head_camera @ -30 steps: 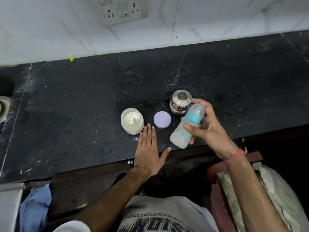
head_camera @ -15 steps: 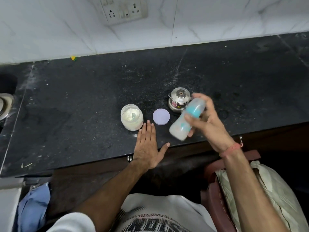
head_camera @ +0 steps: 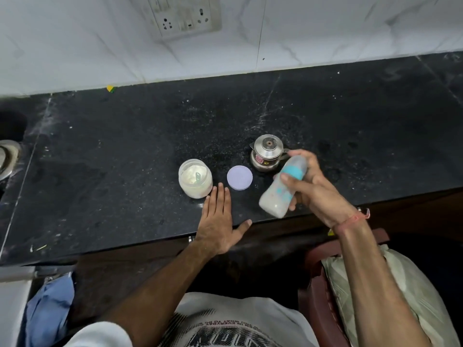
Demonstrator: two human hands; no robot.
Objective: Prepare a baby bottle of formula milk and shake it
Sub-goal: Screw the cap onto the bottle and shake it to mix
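My right hand (head_camera: 314, 189) grips a capped baby bottle (head_camera: 276, 195) with a teal collar and milky liquid inside. The bottle is tilted, cap up and away from me, above the front edge of the black counter (head_camera: 125, 151), and it looks blurred. My left hand (head_camera: 219, 220) lies flat on the counter, fingers together and thumb out, holding nothing. Its fingertips are just short of an open jar of white formula powder (head_camera: 195, 181) with a scoop in it. The jar's lilac lid (head_camera: 239, 177) lies flat to the right of the jar.
A small steel lidded pot (head_camera: 267, 152) stands on the counter behind the bottle. A wall socket (head_camera: 184, 15) is on the marble backsplash. A sink edge (head_camera: 6, 156) shows at far left. A red chair (head_camera: 323, 291) with a cushion is at lower right.
The bottle in my right hand has swung slightly between frames and is blurred by motion. My left hand stays flat on the counter. The camera view has shifted a little.
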